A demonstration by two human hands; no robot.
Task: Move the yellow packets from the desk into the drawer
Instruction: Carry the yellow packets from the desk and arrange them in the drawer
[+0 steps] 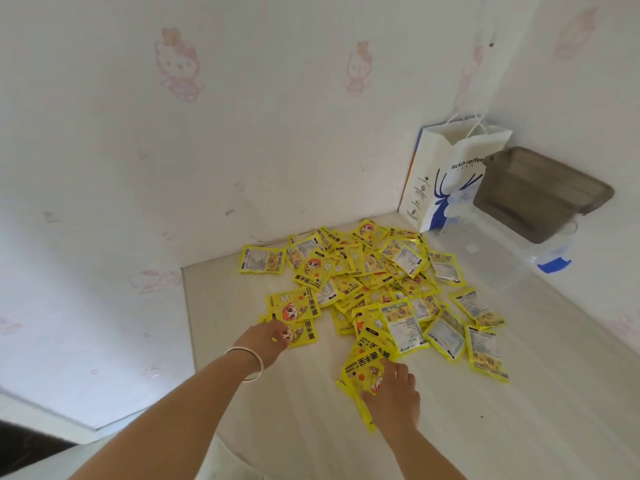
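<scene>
Yellow packets (374,292) heaped on pale tabletop (519,410), left hand (273,336) fingers curled onto one packet, right hand (393,396) gripping several.

A white paper bag (446,174) stands in the desk's far right corner. A clear lidded box (491,258) sits just beside it, along the right edge.

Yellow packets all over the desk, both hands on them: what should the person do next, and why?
Probably close the right hand on the nearest yellow packets under it and lift them. Both it and the left hand already rest on packets at the pile's near edge, and no drawer is in view yet.
</scene>
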